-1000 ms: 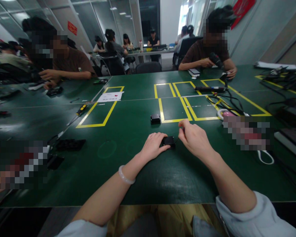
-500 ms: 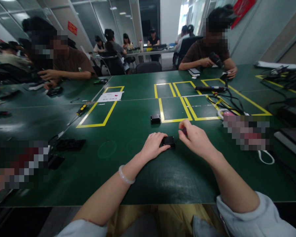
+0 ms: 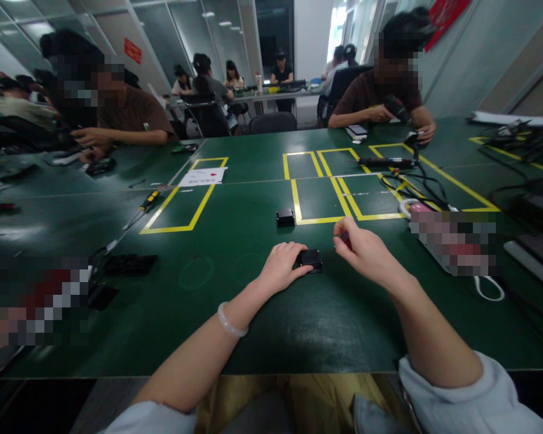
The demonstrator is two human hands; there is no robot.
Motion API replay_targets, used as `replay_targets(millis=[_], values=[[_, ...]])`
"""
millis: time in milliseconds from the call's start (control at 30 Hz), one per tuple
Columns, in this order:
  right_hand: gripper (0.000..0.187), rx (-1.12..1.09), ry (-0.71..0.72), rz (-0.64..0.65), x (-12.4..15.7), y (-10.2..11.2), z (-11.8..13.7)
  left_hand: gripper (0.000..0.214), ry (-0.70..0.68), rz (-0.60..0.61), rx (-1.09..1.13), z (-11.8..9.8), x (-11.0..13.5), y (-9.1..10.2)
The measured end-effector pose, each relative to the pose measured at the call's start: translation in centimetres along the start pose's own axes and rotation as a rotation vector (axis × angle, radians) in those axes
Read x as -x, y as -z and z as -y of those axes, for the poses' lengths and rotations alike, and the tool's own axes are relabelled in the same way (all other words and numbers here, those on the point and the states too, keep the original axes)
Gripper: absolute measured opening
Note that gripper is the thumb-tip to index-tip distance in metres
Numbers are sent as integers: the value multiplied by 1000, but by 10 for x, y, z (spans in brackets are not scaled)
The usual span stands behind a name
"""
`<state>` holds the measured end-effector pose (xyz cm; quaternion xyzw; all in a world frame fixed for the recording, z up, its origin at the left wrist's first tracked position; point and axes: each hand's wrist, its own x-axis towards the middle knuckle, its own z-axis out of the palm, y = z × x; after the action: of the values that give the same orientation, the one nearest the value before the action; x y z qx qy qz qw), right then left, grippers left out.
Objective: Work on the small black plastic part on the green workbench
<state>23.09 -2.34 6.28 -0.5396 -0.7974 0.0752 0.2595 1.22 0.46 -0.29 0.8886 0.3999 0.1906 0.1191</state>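
My left hand rests on the green table, its thumb and fingers closed around the left side of a small, flat black box. To the right of that box, and apart from it, my right hand is raised a little with its fingers curled in a pinch. Something small and dark shows between those fingers, mostly hidden, so its kind cannot be told. A second small black box sits on the table beyond my left hand.
Yellow tape outlines mark the green table. A yellow-and-black screwdriver and a paper sheet lie left. Rightward are a long black tool, tangled cables and a blurred pink item. People sit across.
My right hand has moved slightly to the right, away from the black box, with its fingers still pinched. My left hand and both boxes have stayed in place.
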Motion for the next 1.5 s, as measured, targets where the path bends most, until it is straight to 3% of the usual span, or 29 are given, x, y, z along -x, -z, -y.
replay_targets(millis=[133,333,533,767,933,1100,1333,1500], values=[[18,33,-23,-15,0,-1,3,37,0,3,5,0,0,0],[10,18,-7,7,1,2,5,37,3,5,14,-1,0,1],[20,78,-24,-10,1,-1,3,38,-2,0,8,0,0,0],[11,60,-34,-1,2,-2,3,38,2,0,7,0,0,-1],[18,121,-46,-11,1,-1,6,37,-6,-4,9,0,0,-1],[10,152,-46,-19,1,-2,9,37,-2,1,13,0,0,0],[18,220,-25,-57,2,-3,11,36,0,-4,5,0,-1,-1],[11,244,-3,-46,2,-4,13,37,-7,-9,3,1,-1,-2]])
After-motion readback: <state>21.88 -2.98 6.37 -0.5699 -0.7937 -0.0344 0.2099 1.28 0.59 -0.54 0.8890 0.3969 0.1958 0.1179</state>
